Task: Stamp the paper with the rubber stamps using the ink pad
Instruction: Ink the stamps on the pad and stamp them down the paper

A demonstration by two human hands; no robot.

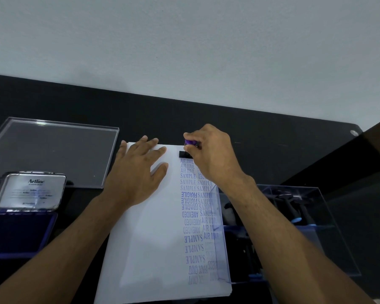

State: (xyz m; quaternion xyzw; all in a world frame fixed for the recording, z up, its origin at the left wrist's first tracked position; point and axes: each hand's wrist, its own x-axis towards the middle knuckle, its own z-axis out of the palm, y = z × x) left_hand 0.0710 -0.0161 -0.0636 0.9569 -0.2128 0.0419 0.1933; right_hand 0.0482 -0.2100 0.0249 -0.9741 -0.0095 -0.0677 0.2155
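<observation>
A white sheet of paper (149, 238) lies on the black table, with two columns of blue stamped words down its right side. My right hand (213, 156) grips a rubber stamp (185, 153) with a purple knob and a black base, pressed on the paper near its far edge, just above the "AIR MAIL" prints. My left hand (136, 172) lies flat, fingers spread, on the paper's upper left part. The ink pad (18, 233) sits open at the left, its dark blue pad bare and its metal lid (29, 190) standing up.
A clear plastic lid (53, 154) lies at the far left behind the ink pad. A clear plastic box (294, 233) holding several more stamps stands to the right, its corner overlapping the paper's right edge. A wall runs behind the table.
</observation>
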